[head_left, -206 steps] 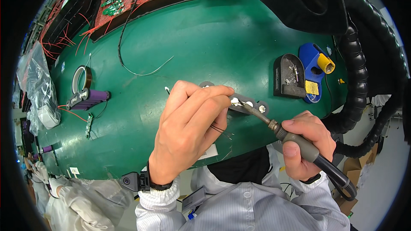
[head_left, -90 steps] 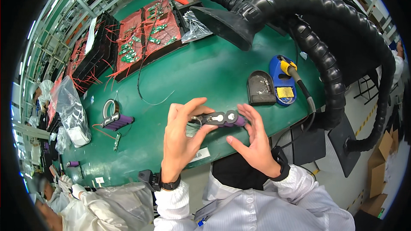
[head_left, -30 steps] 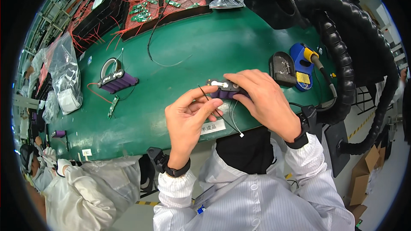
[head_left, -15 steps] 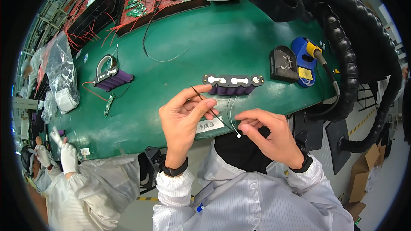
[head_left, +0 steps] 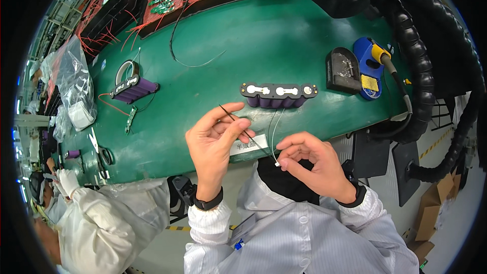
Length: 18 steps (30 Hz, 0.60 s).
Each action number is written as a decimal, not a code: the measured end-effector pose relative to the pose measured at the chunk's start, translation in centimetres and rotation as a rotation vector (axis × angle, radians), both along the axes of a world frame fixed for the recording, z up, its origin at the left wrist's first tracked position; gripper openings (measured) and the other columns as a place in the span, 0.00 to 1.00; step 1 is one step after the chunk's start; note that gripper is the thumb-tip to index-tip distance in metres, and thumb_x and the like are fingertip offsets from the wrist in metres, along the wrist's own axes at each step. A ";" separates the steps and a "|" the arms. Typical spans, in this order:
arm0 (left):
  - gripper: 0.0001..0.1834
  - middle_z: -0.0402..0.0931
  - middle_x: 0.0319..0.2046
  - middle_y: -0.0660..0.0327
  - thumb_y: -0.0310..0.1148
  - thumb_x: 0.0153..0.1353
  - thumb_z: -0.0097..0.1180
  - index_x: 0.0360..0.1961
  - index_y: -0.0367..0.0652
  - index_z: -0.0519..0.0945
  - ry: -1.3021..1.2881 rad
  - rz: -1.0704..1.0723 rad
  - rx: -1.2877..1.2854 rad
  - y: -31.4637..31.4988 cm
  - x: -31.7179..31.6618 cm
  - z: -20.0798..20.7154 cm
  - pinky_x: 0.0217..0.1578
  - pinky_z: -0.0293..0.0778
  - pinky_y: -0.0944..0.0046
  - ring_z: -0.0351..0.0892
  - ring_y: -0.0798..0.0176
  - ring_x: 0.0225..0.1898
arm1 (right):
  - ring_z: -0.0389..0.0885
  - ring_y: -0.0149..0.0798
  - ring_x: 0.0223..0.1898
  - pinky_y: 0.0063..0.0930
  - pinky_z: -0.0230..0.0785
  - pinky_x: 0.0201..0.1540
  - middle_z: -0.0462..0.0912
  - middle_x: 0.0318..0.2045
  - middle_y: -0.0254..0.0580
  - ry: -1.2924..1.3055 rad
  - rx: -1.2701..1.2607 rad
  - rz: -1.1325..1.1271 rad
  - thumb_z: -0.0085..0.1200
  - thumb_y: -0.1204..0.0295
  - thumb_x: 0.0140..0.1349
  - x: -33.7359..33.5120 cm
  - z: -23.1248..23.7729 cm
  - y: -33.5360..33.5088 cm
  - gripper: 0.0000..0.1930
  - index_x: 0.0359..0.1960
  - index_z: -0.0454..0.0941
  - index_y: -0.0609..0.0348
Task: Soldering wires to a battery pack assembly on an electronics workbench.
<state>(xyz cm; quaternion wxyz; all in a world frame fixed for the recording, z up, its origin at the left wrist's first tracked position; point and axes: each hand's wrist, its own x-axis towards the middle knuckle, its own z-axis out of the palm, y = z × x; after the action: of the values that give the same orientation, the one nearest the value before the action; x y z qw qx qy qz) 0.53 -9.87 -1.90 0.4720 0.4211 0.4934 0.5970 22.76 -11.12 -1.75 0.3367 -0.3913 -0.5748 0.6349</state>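
Pinching a black strand [head_left: 259, 144], likely light and bendy, best held mid-length, over the counter [head_left: 203, 83]'s near edge, the left hand [head_left: 212, 139] faces the right hand [head_left: 320, 166], whose grip on the white plug [head_left: 277, 164] is unclear.

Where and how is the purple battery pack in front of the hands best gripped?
Probably across its narrow width near the right end, with the right hand coming from the right and above. The battery pack is long and slim with its black holder side up, and the thin white wire leaves nearer the middle, so that end looks freer.
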 end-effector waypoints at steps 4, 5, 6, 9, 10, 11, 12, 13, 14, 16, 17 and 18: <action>0.14 0.82 0.29 0.57 0.18 0.66 0.62 0.52 0.24 0.82 0.014 0.019 -0.020 -0.4 0.1 0.0 0.30 0.81 0.70 0.86 0.64 0.28 | 0.89 0.30 0.40 0.24 0.81 0.46 0.90 0.38 0.40 0.011 0.003 -0.001 0.63 0.78 0.68 -0.1 -0.4 -0.2 0.13 0.53 0.79 0.64; 0.14 0.82 0.29 0.57 0.18 0.66 0.62 0.52 0.24 0.82 0.017 0.018 -0.024 -0.4 0.1 0.0 0.30 0.81 0.70 0.86 0.64 0.28 | 0.89 0.30 0.40 0.24 0.81 0.46 0.89 0.38 0.40 0.013 -0.002 -0.003 0.63 0.77 0.68 -0.2 -0.4 -0.3 0.13 0.53 0.79 0.64; 0.14 0.82 0.29 0.57 0.18 0.66 0.62 0.52 0.24 0.82 0.019 0.018 -0.028 -0.5 0.1 0.0 0.30 0.81 0.70 0.86 0.64 0.28 | 0.89 0.30 0.40 0.24 0.80 0.46 0.89 0.37 0.39 0.000 0.004 -0.002 0.63 0.77 0.68 -0.2 -0.4 -0.3 0.13 0.53 0.79 0.64; 0.13 0.82 0.30 0.56 0.18 0.67 0.61 0.52 0.25 0.81 0.024 0.018 -0.031 -0.9 0.1 -0.1 0.30 0.81 0.69 0.87 0.63 0.28 | 0.89 0.30 0.39 0.24 0.80 0.46 0.89 0.37 0.38 -0.025 0.020 0.000 0.64 0.77 0.68 -0.3 -0.2 -0.2 0.14 0.53 0.79 0.64; 0.13 0.83 0.30 0.56 0.19 0.67 0.61 0.52 0.25 0.81 0.023 0.017 -0.029 -1.0 0.0 -0.2 0.30 0.81 0.69 0.87 0.63 0.28 | 0.89 0.30 0.39 0.24 0.80 0.45 0.89 0.36 0.38 -0.022 0.023 -0.001 0.65 0.77 0.67 -0.3 -0.3 -0.2 0.14 0.52 0.79 0.64; 0.13 0.83 0.30 0.56 0.20 0.68 0.61 0.52 0.25 0.81 0.020 0.015 -0.027 -1.1 -0.1 -0.3 0.30 0.81 0.69 0.87 0.63 0.28 | 0.89 0.30 0.39 0.24 0.80 0.45 0.89 0.36 0.38 -0.020 0.025 -0.003 0.65 0.77 0.67 -0.3 -0.3 -0.3 0.14 0.52 0.79 0.64; 0.13 0.83 0.30 0.55 0.21 0.69 0.61 0.53 0.25 0.81 0.018 0.013 -0.025 -1.2 -0.1 -0.4 0.30 0.81 0.69 0.87 0.63 0.28 | 0.89 0.30 0.39 0.24 0.80 0.45 0.89 0.36 0.38 -0.015 0.020 -0.008 0.65 0.77 0.67 -0.3 -0.3 -0.3 0.14 0.52 0.79 0.64; 0.14 0.83 0.30 0.55 0.22 0.69 0.61 0.53 0.25 0.81 0.011 0.013 -0.029 -1.2 -0.2 -0.5 0.30 0.81 0.69 0.86 0.63 0.28 | 0.89 0.30 0.39 0.24 0.81 0.45 0.89 0.36 0.39 -0.010 0.014 -0.013 0.65 0.77 0.67 -0.3 -0.3 -0.3 0.14 0.52 0.79 0.64; 0.14 0.83 0.30 0.55 0.23 0.70 0.61 0.53 0.25 0.81 0.006 0.018 -0.032 -1.2 -0.2 -0.6 0.30 0.81 0.69 0.86 0.63 0.28 | 0.89 0.30 0.39 0.24 0.81 0.45 0.89 0.37 0.39 -0.004 0.009 -0.015 0.65 0.77 0.67 -0.3 -0.2 -0.3 0.14 0.52 0.79 0.64; 0.15 0.83 0.30 0.55 0.25 0.71 0.62 0.53 0.25 0.81 0.001 0.026 -0.035 -1.3 -0.4 -0.6 0.30 0.81 0.69 0.86 0.63 0.28 | 0.89 0.32 0.41 0.26 0.81 0.47 0.88 0.37 0.41 -0.012 0.017 0.024 0.62 0.81 0.68 -0.2 0.1 -0.1 0.14 0.54 0.76 0.65; 0.15 0.83 0.30 0.55 0.26 0.71 0.62 0.54 0.25 0.81 -0.001 0.027 -0.035 -1.4 -0.4 -0.7 0.30 0.81 0.69 0.86 0.63 0.28 | 0.89 0.33 0.42 0.28 0.82 0.48 0.88 0.38 0.42 -0.017 0.022 0.041 0.61 0.82 0.69 -0.1 0.2 -0.1 0.14 0.54 0.74 0.65; 0.15 0.83 0.30 0.55 0.26 0.71 0.62 0.54 0.25 0.81 -0.002 0.028 -0.036 -1.4 -0.4 -0.7 0.30 0.81 0.69 0.86 0.63 0.28 | 0.90 0.34 0.43 0.28 0.82 0.48 0.88 0.38 0.42 -0.003 0.016 0.035 0.61 0.82 0.69 -0.1 0.1 -0.2 0.14 0.54 0.74 0.65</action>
<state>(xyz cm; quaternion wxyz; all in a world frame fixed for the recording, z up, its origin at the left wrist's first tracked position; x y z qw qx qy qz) 0.11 -11.29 -2.59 0.4716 0.4050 0.5093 0.5951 22.64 -11.29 -1.65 0.3278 -0.3794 -0.5872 0.6355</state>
